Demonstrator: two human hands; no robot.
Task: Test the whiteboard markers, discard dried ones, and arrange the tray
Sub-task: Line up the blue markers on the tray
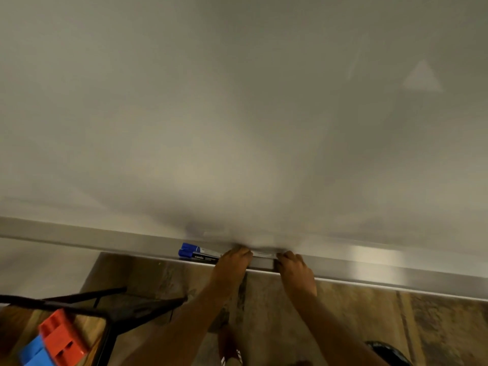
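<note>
Both hands reach to the whiteboard tray: left hand and right hand curl fingertips over markers; grip unclear. Blue-capped markers lie just left.

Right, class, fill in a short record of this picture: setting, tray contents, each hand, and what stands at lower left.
setting: whiteboard with a metal tray along its lower edge
tray contents: two blue-capped markers lying side by side, left of the hands
left hand: fingers at the tray edge; whether it grips anything cannot be told
right hand: fingers on the tray edge; grip also unclear
lower left: black-framed table bearing red and blue blocks
</note>
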